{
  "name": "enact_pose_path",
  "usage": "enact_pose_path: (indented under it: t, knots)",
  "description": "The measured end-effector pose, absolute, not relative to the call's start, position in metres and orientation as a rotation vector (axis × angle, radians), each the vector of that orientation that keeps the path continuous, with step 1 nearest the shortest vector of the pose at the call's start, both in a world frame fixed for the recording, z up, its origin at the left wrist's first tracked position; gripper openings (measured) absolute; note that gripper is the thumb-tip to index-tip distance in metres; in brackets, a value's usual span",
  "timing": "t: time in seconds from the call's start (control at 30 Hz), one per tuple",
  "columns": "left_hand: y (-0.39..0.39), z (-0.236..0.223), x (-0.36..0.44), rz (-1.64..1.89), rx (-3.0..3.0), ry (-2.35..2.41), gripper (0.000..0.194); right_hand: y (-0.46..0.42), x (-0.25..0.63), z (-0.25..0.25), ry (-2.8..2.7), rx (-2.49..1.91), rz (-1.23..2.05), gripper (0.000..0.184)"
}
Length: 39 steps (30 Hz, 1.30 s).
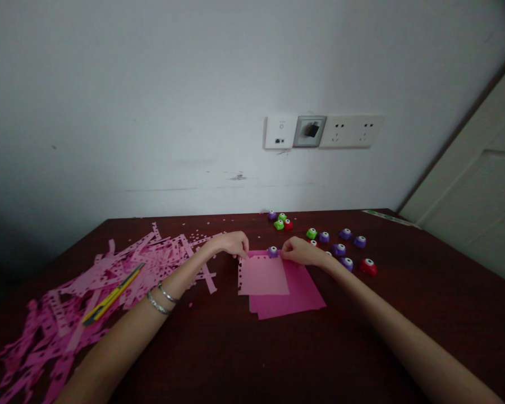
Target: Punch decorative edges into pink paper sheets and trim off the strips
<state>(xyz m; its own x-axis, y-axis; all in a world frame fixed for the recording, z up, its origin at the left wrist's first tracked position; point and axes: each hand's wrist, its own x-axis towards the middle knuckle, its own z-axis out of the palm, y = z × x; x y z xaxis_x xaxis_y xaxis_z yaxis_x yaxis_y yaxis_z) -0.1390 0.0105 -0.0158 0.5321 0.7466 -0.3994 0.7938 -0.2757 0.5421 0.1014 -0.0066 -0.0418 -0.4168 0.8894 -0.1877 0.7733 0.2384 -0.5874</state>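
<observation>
A light pink sheet of paper (263, 278) lies on top of darker magenta sheets (303, 289), with small holes punched along its left and top edges. My left hand (234, 244) pinches the light sheet's upper left corner. At its upper right corner, my right hand (298, 251) has its fingers closed on the paper's edge. Between the two hands, a purple craft punch (272, 252) with a white button sits at the top edge of the light sheet. Neither hand touches this punch. The fingertips are partly hidden from view.
Pink punched paper strips (151, 261) are heaped at the left, with a yellow utility knife (113, 294) on them. Several craft punches in purple, green and red (367, 266) stand at the right and back. A ruler (390, 217) lies near the right rear corner, before the wall.
</observation>
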Motion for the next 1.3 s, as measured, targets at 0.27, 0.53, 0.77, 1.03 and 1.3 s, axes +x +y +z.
enact_pose_path:
  t: [0.27,0.53,0.77,1.03,1.3]
  knots:
    - [0.017,-0.02,-0.143,-0.05,2.057,1.225,0.016,-0.004,0.099,-0.044,-2.301,-1.566,0.805,0.016]
    - [0.022,-0.024,-0.149,-0.018,2.046,1.211,0.017,-0.003,0.097,-0.047,-2.28,-1.541,0.741,0.015]
    - [0.02,-0.021,-0.15,-0.052,2.091,1.261,0.019,-0.002,0.098,-0.047,-2.283,-1.526,0.745,0.014]
    - [0.012,-0.002,-0.144,0.214,2.292,1.5,0.041,-0.01,0.103,-0.021,-2.091,-1.556,0.942,0.035]
    - [0.008,0.007,-0.105,0.251,2.063,1.194,0.054,-0.004,0.099,-0.02,-2.196,-1.455,1.288,0.054]
